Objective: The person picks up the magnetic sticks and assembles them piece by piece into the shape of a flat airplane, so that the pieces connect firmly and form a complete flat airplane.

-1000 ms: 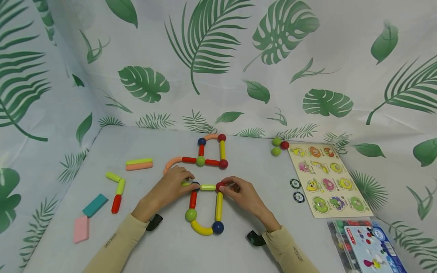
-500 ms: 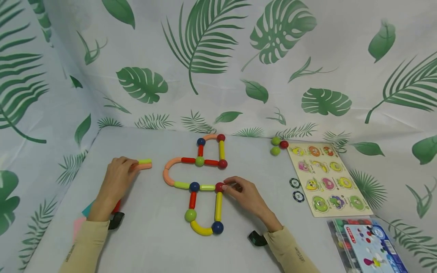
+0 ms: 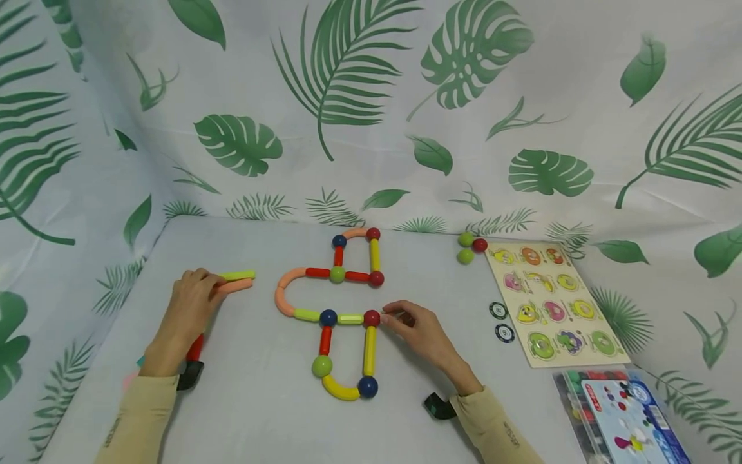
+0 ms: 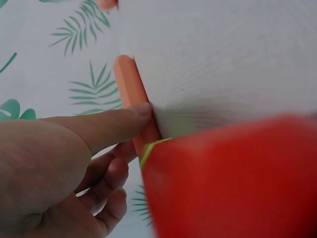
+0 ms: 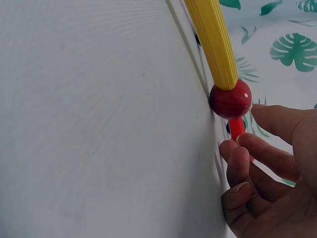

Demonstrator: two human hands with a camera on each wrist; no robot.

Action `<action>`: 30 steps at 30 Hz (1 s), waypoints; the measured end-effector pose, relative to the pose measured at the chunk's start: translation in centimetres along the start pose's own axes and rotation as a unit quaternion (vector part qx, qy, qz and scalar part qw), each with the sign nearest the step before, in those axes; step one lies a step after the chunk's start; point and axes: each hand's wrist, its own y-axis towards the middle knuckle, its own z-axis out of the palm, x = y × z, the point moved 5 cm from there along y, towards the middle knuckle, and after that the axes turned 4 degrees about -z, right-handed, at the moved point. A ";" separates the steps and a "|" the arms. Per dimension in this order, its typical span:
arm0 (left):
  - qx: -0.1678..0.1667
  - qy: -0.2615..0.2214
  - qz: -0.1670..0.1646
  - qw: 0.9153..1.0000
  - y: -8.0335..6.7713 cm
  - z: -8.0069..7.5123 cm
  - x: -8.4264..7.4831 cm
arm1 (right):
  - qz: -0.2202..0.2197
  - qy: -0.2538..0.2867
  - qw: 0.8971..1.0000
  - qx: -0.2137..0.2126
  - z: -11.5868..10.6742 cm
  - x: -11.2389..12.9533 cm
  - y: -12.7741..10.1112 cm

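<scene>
The orange rod (image 3: 234,286) is being pinched at its near end by the left hand (image 3: 188,303), a green rod (image 3: 236,275) lying just beyond it. The red ball (image 3: 371,318) is being touched by the right hand's (image 3: 420,335) loosely curled fingertips (image 5: 233,148), nothing being gripped.

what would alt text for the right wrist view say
A right hand with loosely curled fingers rests beside a red ball joined to a yellow rod on a white table; touch is unclear.
</scene>
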 end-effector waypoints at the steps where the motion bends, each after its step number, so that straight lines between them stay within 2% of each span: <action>1: 0.002 -0.001 0.002 1.000 0.0 0.0 0.0 | 0.001 0.001 1.000 -0.001 0.0 -0.1 0.0; 4: 0.009 -0.006 0.010 1.000 0.0 -0.1 -0.5 | 0.003 0.000 1.000 -0.004 -0.4 -0.3 -0.2; 8: 0.009 -0.014 0.043 0.999 0.6 -0.2 -2.6 | 0.011 -0.005 1.000 -0.009 -0.9 -0.6 -0.5; 12: 0.044 -0.023 0.066 0.997 1.9 0.4 -6.1 | 0.024 -0.012 1.000 -0.017 -1.4 -1.1 -0.8; 15: 0.091 -0.030 0.071 0.993 2.9 1.6 -9.3 | 0.029 -0.016 0.999 -0.026 -1.9 -1.4 -0.9; 17: 0.114 -0.036 0.085 0.989 3.5 2.7 -11.7 | 0.032 -0.016 0.999 -0.032 -2.2 -1.6 -1.0; 21: 0.146 -0.048 0.143 0.978 4.5 5.2 -16.8 | 0.047 -0.019 0.998 -0.044 -3.1 -2.1 -1.3; 25: 0.191 -0.048 0.196 0.961 5.1 7.5 -21.6 | 0.060 -0.025 0.996 -0.063 -4.2 -3.0 -1.8; 30: 0.242 -0.028 0.225 0.943 5.1 9.9 -25.7 | 0.070 -0.037 0.993 -0.088 -5.7 -4.0 -2.7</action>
